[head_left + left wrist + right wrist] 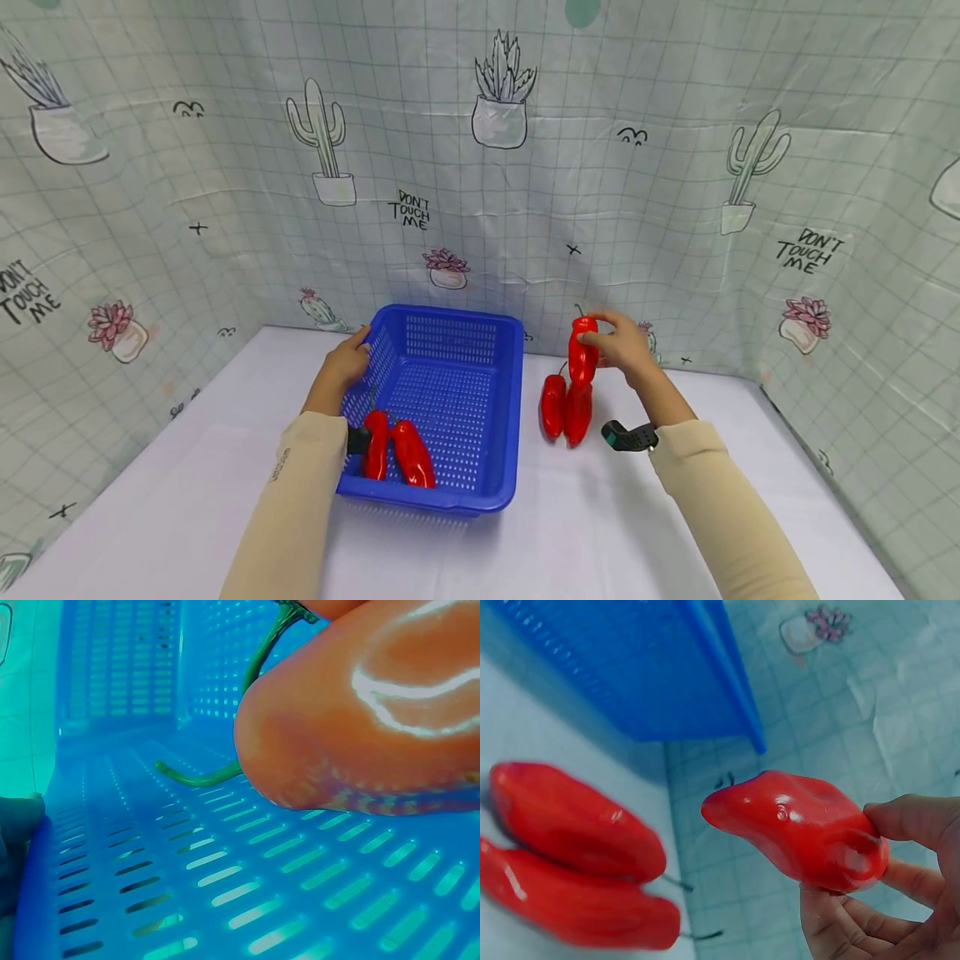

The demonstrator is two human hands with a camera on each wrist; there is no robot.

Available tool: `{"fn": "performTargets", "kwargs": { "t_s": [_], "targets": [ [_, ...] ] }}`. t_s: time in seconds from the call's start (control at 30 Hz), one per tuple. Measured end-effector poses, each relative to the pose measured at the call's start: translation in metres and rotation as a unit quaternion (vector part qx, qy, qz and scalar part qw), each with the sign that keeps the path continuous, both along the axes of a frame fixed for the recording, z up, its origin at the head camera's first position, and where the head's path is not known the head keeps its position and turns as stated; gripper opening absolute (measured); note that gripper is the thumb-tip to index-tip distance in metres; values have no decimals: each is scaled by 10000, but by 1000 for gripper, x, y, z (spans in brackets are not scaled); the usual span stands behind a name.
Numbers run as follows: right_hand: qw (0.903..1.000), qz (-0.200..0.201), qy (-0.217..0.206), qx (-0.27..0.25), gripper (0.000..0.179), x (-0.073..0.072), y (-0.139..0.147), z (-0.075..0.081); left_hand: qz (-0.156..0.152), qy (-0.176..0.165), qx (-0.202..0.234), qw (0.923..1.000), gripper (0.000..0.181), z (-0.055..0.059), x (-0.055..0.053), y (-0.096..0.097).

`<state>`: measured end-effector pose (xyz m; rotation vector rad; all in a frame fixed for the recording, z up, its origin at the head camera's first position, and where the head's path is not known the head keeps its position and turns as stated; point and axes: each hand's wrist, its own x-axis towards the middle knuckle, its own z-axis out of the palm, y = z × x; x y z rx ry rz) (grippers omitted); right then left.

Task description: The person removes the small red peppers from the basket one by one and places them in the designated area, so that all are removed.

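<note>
Red glossy pepper point(582, 348) being pinched by right hand point(624, 343) | left hand point(347, 362) gripping blue perforated plastic basket point(507, 417) rim, table's back edge

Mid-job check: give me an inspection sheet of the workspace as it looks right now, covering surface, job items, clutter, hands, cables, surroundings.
Surface: white table, covered with a plain cloth.
Job's things: blue basket holds two red peppers at its near end; two more peppers lie on the table right of the basket, side by side and touching; a fifth pepper is held above them.
Clutter: nothing seen.
Hands: left hand grips the basket's left rim; right hand holds the raised pepper by its fingers.
Cables: nothing seen; a dark wrist-worn device sits on the right forearm.
Surroundings: cactus-print curtain with "Don't touch me" text encloses three sides.
</note>
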<state>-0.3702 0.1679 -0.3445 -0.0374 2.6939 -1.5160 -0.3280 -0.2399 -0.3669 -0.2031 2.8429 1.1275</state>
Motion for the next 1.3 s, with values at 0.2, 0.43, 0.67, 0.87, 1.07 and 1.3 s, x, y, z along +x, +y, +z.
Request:
{"fn": "performTargets", "kwargs": {
  "t_s": [0.2,0.43,0.67,0.87,1.07,1.3],
  "targets": [
    [9998,-100,-94,120,58,3,16,-16,-13,-19,48,10000,52,1,1,1],
    [9988,-351,-254,244,59,5,31,-33,-1,-23,31,10000,52,2,3,1],
    [9978,-454,-307,382,57,7,37,-52,-4,-21,28,10000,52,2,2,1],
    [9962,-552,-356,576,59,9,37,-61,-16,-40,81,10000,52,2,2,2],
    [9937,-686,-526,713,65,8,37,-67,-24,-16,44,10000,52,0,1,2],
    [9919,-723,-636,824,58,9,35,-73,-29,22,3,10000,52,-2,0,1]
  ]
}}
